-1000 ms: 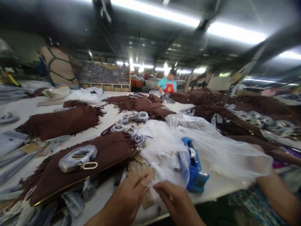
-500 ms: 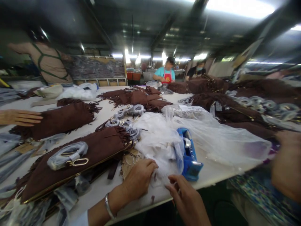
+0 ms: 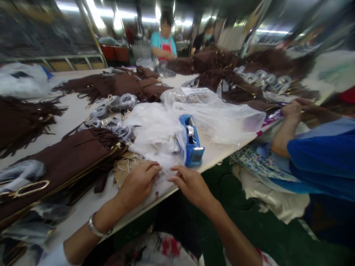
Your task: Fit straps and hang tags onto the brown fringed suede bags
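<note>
Near the table's front edge, my left hand is closed, thumb and fingers pinching the edge of a thin clear plastic bag. My right hand faces it a short way off, its fingertips closed on the same film. A pile of white, filmy plastic bags lies just beyond both hands. Right of that pile stands a blue tape dispenser. Brown cardboard tags with white strings lie left of my left hand. Farther left is a brown fringed bag with a gold zip and a plastic-wrapped strap.
More brown fringed bags and wrapped coiled straps cover the table. A large clear plastic sack spreads to the right. A co-worker in blue sits close at the right; other people work at the far side.
My view has swung right and down, so the co-worker in blue shows more. The hand at the far left is out of view. My hands have drawn slightly closer together.
</note>
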The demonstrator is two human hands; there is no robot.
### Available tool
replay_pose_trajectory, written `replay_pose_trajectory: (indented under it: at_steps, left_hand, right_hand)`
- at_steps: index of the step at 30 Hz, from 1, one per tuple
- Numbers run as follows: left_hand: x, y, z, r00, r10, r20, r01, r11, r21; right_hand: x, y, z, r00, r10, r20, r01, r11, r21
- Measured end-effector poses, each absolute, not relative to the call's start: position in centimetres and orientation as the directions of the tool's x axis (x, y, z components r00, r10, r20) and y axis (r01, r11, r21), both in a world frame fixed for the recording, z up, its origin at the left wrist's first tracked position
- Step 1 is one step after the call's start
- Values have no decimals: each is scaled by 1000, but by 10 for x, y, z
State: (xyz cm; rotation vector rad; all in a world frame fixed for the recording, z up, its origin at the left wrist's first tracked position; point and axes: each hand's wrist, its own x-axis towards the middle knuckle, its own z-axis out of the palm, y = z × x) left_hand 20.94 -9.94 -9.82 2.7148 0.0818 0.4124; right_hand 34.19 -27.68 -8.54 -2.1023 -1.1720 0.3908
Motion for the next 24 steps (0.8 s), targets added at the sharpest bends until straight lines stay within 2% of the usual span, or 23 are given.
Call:
replay_pose_trajectory:
  at_steps: [5, 8, 10, 11, 13, 15, 16, 18, 20, 24]
  left_hand:
    - [209, -103, -97, 960, 116, 255, 5, -917, 399]
    - [204, -112, -88, 924, 161, 347, 14, -921, 390]
    - [198, -129, -79, 887, 206, 414, -12, -885, 465]
    - [195, -142, -76, 883, 235, 407, -32, -835, 550]
    - [191, -173, -76, 918, 297, 263, -28, -614, 789]
    - [194, -207, -88, 963, 262, -59, 124, -237, 963]
    - [199, -222, -98, 962, 171, -213, 225, -56, 973]
    - [213, -247, -118, 919, 6, -393, 387, 165, 907]
    - [230, -262, -133, 881, -113, -459, 471, 300, 830]
    - [256, -268, -140, 854, -175, -490, 510, 466, 723]
  right_hand:
    - [352, -294, -54, 605, 793, 79, 583, -372, -723]
    - [354, -301, -36, 644, 759, 99, 537, -356, -765]
    - [353, -305, -25, 671, 731, 126, 502, -322, -802]
    - [352, -306, -20, 683, 716, 143, 484, -298, -823]
    - [349, -309, -8, 710, 677, 193, 460, -239, -855]
    - [343, -309, 6, 735, 628, 256, 454, -176, -874]
    - [338, -308, 13, 747, 598, 291, 455, -140, -879]
    - [329, -305, 25, 768, 530, 359, 462, -72, -884]
    - [318, -302, 35, 778, 476, 409, 477, -24, -878]
    - [299, -301, 45, 781, 461, 421, 477, -5, -879]
